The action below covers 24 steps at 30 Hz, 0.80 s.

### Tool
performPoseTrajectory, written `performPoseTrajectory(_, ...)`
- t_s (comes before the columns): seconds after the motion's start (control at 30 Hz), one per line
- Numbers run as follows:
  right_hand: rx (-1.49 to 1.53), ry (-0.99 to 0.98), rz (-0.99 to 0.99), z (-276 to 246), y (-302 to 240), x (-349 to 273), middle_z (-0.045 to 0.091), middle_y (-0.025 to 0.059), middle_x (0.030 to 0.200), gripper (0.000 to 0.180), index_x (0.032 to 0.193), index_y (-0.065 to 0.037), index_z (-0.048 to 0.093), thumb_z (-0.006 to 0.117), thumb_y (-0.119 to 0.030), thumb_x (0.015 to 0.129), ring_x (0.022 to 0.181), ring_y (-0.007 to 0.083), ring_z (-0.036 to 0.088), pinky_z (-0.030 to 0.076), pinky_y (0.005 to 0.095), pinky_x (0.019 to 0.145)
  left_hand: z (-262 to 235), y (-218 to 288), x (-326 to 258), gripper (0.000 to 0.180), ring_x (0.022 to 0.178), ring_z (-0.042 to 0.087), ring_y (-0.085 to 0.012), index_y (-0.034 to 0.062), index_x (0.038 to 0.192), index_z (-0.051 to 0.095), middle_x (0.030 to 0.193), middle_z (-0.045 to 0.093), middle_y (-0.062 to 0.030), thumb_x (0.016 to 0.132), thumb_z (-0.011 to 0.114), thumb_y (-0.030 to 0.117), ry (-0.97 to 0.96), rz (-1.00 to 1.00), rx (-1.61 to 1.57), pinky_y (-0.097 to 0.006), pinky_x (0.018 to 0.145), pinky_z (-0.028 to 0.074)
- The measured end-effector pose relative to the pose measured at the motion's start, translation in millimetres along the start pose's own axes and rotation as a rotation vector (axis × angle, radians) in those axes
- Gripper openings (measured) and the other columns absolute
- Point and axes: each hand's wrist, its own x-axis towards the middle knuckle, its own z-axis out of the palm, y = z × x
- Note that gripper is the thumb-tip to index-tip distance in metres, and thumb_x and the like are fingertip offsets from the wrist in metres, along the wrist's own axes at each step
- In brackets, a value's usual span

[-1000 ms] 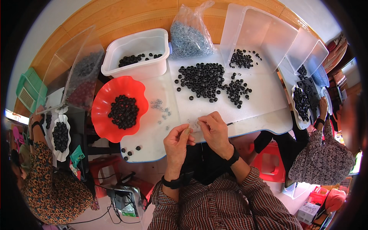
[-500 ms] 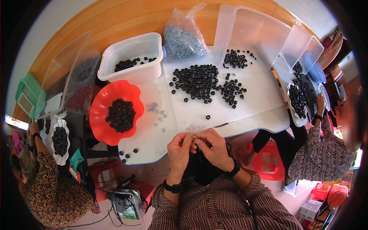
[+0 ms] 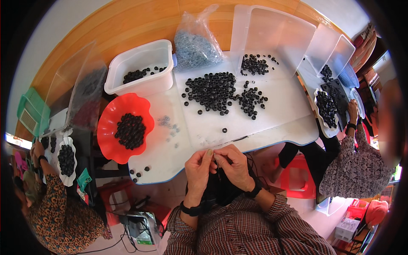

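Side by side before my lap, just off the table's near edge, my left hand and my right hand almost meet at the fingertips. Both are closed in a pinch. Whatever lies between the fingers is too small to make out. Beyond them on the white table is a pile of small black ring-shaped pieces, with a looser cluster at its right. One single black ring lies nearest my hands. A red wavy-edged bowl at the left holds more black pieces.
A white tub with black pieces stands at the back left, beside a clear bag of small greyish bits. Translucent bins lie tipped at the back right. Co-workers sit left and right, each by a white dish of black pieces.
The whole view has shifted slightly, so the table's things appear a little further left. My hands keep their pinch in nearly the same place, with the right fingers slightly changed.
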Motion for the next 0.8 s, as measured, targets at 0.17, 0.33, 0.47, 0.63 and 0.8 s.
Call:
performPoseTrajectory(0.17, 0.006, 0.037, -0.018, -3.8, 0.6, 1.2, 0.062, 0.0059, 0.09, 0.013, 0.102, -0.001, 0.067, 0.068, -0.001, 0.089, 0.071, 0.0096, 0.06, 0.049, 0.0229, 0.06, 6.5, 0.3, 2.2, 0.024, 0.058, 0.057, -0.007, -0.0032, 0.094, 0.066, 0.072, 0.064, -0.004, 0.097, 0.063, 0.02, -0.022, -0.018, 0.023, -0.02, 0.048, 0.047)
performPoseTrajectory(0.33, 0.066, 0.093, 0.036, -20.0, 5.4, 5.8, 0.059, 0.0044, 0.087, 0.008, 0.096, -0.001, 0.066, 0.068, -0.003, 0.088, 0.07, 0.0075, 0.058, 0.047, 0.0213, 0.06, 23.4, 0.2, 11.1, 0.024, 0.057, 0.056, -0.0068, -0.0015, 0.093, 0.067, 0.071, 0.064, -0.0027, 0.097, 0.063, 0.021, -0.073, 0.035, 0.139, -0.02, 0.048, 0.046)
performPoseTrajectory(0.47, 0.068, 0.138, 0.098, -36.4, 9.1, 8.6, 0.059, 0.0039, 0.087, 0.007, 0.094, -0.001, 0.066, 0.068, -0.002, 0.088, 0.07, 0.007, 0.058, 0.046, 0.0207, 0.06, 36.8, 2.4, 20.7, 0.019, 0.061, 0.058, -0.0082, -0.0024, 0.097, 0.067, 0.077, 0.065, -0.0042, 0.095, 0.064, 0.016, -0.019, 0.11, 0.362, -0.022, 0.052, 0.048)
performPoseTrajectory(0.63, 0.074, 0.201, 0.12, -51.5, 16.2, 10.3, 0.059, 0.0031, 0.087, 0.007, 0.093, 0.0, 0.065, 0.068, 0.0, 0.087, 0.071, 0.0063, 0.058, 0.046, 0.0199, 0.06, 48.0, -6.9, 41.4, 0.021, 0.065, 0.062, -0.016, -0.0004, 0.104, 0.067, 0.087, 0.062, -0.0088, 0.085, 0.072, 0.007, 0.037, 0.599, 0.807, -0.029, 0.058, 0.05)
performPoseTrajectory(0.8, 0.056, 0.178, 0.13, -61.3, 20.4, 4.9, 0.057, 0.0022, 0.092, 0.009, 0.096, 0.0, 0.064, 0.066, 0.003, 0.088, 0.071, 0.0059, 0.056, 0.045, 0.0197, 0.062, 57.8, -14.6, 46.6, 0.023, 0.064, 0.063, -0.021, 0.0044, 0.104, 0.068, 0.09, 0.059, -0.0098, 0.082, 0.073, 0.01, 0.067, 0.606, 0.98, -0.033, 0.059, 0.05)
